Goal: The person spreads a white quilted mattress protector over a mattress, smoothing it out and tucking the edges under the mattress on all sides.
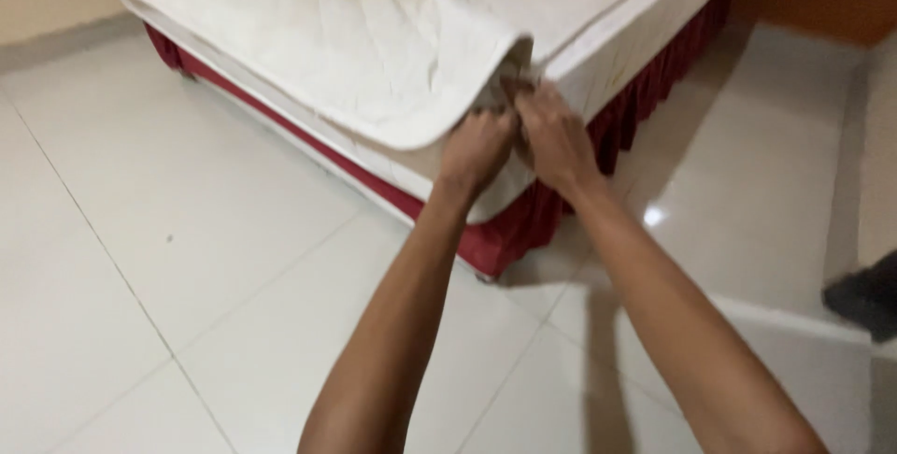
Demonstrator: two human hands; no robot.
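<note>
Both hands meet at the mattress (645, 20) corner. The left hand (476, 148) is fisted on the white pad's (374, 62) edge; the right hand (553, 136) pinches the same cloth beside it, above the red bed skirt (523, 225).

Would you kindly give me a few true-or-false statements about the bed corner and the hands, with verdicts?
1. Both hands meet at the mattress corner. True.
2. The bed skirt is blue. False: it is dark red.
3. The left hand is closed on the white sheet at the corner. True.
4. The floor is carpeted. False: it is pale glossy tile.
5. The right hand rests flat on the floor. False: it is up at the corner, fingers tucked under the sheet's edge.
</note>
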